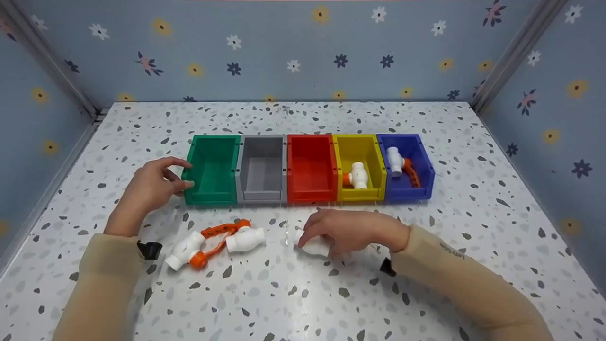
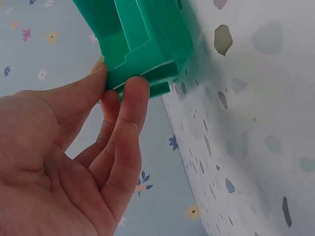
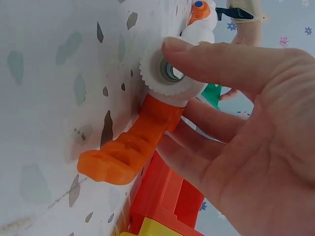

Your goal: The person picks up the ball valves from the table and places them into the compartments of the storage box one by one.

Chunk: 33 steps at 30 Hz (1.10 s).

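I have the right hand [image 1: 348, 229] closed around a white valve [image 1: 315, 245], thumb across its round end, the gap between thumb and fingers only as wide as the valve; its orange handle [image 3: 130, 145] juts clear of that grip. I can't tell whether the valve touches the table [image 1: 284, 303] beneath. My left hand [image 1: 154, 184] is partly closed, pinching the near edge of the green bin [image 1: 210, 196]. Right of that pinch, the gray bin [image 1: 263, 195], red bin [image 1: 312, 195], yellow bin [image 1: 362, 194] and blue bin [image 1: 409, 195] continue the row, red and yellow just beyond the right hand. Left of the right-hand grip lies one loose valve [image 1: 246, 239], then another loose valve [image 1: 185, 248] near my left wrist. Beyond the right hand, a yellow-bin valve [image 1: 359, 175] and a blue-bin valve [image 1: 394, 161] sit inside.
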### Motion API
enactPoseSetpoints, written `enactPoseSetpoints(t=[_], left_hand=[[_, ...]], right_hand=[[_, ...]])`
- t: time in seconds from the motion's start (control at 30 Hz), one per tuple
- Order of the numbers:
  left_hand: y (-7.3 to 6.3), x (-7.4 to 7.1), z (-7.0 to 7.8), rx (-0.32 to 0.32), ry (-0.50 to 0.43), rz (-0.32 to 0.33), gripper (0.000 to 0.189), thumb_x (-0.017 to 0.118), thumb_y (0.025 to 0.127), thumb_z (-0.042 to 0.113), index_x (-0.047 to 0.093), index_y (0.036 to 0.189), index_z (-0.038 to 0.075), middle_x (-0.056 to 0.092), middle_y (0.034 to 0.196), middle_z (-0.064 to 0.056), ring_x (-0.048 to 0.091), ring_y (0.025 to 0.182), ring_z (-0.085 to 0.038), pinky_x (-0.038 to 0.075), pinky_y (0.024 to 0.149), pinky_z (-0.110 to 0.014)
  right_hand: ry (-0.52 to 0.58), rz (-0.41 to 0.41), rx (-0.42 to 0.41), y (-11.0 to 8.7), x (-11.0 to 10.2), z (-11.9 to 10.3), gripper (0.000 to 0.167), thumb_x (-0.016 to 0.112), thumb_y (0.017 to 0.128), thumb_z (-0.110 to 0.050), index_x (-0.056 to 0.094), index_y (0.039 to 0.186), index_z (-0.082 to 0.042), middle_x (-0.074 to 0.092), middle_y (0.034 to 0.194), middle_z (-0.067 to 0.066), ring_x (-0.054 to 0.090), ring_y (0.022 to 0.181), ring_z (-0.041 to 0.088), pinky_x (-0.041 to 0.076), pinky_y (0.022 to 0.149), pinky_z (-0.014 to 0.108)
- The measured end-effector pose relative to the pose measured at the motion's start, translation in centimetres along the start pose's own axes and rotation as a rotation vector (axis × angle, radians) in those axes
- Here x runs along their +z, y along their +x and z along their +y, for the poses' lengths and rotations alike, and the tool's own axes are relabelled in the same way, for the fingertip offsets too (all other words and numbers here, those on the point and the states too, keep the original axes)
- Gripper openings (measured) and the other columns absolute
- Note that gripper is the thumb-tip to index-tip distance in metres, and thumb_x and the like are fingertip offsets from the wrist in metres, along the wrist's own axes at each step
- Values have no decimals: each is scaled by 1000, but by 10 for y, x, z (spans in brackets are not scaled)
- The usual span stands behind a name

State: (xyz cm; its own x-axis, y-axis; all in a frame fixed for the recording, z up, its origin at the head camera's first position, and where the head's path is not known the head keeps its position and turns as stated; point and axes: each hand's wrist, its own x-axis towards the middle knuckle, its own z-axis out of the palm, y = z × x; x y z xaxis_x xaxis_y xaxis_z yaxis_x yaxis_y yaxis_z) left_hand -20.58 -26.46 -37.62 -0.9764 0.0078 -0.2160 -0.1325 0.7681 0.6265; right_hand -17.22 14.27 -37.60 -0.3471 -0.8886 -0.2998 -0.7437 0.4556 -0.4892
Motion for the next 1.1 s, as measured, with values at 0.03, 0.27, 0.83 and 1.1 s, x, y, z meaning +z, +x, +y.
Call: enactPoseSetpoints(t=[0.03, 0.27, 0.83, 1.1], left_hand=[[0, 0, 0, 0, 2, 1, 48, 66, 98, 25, 49, 142, 14, 58, 110, -19, 68, 93, -33, 46, 72, -39], [0, 0, 2, -2, 14, 13, 48, 66, 98, 25, 50, 142, 13, 59, 109, -19, 68, 93, -34, 46, 70, -39], [0, 2, 0, 1, -7, 6, 48, 66, 98, 25, 49, 142, 14, 58, 110, -18, 68, 93, -33, 46, 72, -40], [1, 1, -1, 3, 0, 2, 48, 66, 98, 24, 49, 142, 14, 58, 110, -18, 68, 93, -34, 46, 71, -40]], right_hand=[[-4, 4, 1, 0, 0, 0, 61, 77, 81, 4, 64, 134, -26, 61, 122, -3, 51, 102, 13, 47, 85, 27], [-8, 31, 21, 0, -1, -2, 61, 76, 80, 1, 64, 134, -25, 58, 112, -4, 52, 83, 17, 46, 72, 28], [7, 208, 285, 0, -2, -10, 63, 79, 82, -9, 60, 139, -28, 54, 119, 3, 54, 88, 14, 49, 74, 29], [60, 325, 343, 3, -13, -13, 58, 82, 82, -18, 63, 136, -27, 57, 113, 0, 55, 82, 16, 49, 70, 29]])
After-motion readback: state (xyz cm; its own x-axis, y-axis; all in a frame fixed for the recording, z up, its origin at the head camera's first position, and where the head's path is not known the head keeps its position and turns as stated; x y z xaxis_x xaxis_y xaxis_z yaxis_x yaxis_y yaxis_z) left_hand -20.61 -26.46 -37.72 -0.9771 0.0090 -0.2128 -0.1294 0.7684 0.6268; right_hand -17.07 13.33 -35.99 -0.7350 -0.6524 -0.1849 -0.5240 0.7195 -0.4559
